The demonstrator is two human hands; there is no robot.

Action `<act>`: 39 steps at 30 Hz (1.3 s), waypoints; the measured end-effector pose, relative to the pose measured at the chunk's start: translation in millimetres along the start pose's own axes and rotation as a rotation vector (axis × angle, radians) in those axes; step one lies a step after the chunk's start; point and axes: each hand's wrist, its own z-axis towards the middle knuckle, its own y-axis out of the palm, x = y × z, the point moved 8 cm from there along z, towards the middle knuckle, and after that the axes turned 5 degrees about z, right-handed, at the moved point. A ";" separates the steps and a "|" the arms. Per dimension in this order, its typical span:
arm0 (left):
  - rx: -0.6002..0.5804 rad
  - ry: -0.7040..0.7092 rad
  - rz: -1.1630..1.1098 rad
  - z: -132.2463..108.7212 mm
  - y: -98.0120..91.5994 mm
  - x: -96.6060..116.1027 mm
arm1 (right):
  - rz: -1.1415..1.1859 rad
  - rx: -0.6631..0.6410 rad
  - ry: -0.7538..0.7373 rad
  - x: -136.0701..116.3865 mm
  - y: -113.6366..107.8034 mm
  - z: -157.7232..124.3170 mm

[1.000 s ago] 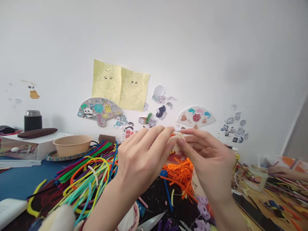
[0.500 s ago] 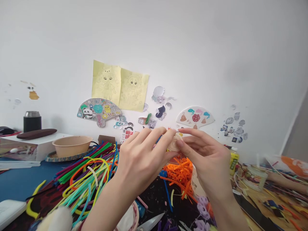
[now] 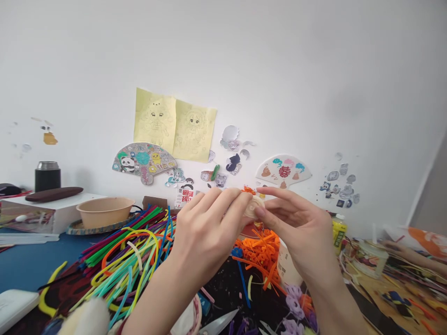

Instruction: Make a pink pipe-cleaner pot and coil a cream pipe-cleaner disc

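Note:
A small round cream-coloured coil (image 3: 256, 207) is pinched between both hands at the centre of the view, raised above the table. My left hand (image 3: 209, 228) grips its left side with fingers closed, the back of the hand hiding part of the coil. My right hand (image 3: 300, 223) pinches its right edge with the thumb; the index finger reaches over the top. Below the hands lies a heap of orange fuzzy pieces (image 3: 261, 256). Colourful pipe cleaners (image 3: 139, 260) are spread left of my left forearm.
Scissors (image 3: 220, 323), purple flowers (image 3: 294, 304) and a paper cup (image 3: 287, 265) are near my wrists. At the left are a beige bowl (image 3: 104, 211) and a black flask (image 3: 48, 177). A yellow bottle (image 3: 338, 231) and a jar (image 3: 370, 258) stand right. Another person's arm (image 3: 415, 253) shows at the far right.
The coil and my fingers have shifted and turned slightly, so more of the coil's face shows. My left hand has moved a little right and down.

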 end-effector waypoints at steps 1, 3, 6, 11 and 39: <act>-0.005 -0.008 -0.009 -0.7 1.0 -0.7 | -0.013 -0.003 -0.004 -0.5 -0.4 0.0; -0.009 -0.032 -0.026 -2.4 3.0 -2.7 | -0.034 -0.010 -0.010 -0.9 -0.6 -0.2; -0.017 -0.071 -0.036 -4.9 6.2 -5.7 | -0.033 -0.012 -0.001 0.5 -0.5 -0.8; -0.001 -0.094 -0.035 -6.1 6.2 -6.4 | -0.007 -0.011 0.026 3.0 -0.1 -0.6; -0.109 -0.036 -0.135 -7.1 12.3 -8.8 | 0.134 -0.115 0.124 24.0 14.3 3.2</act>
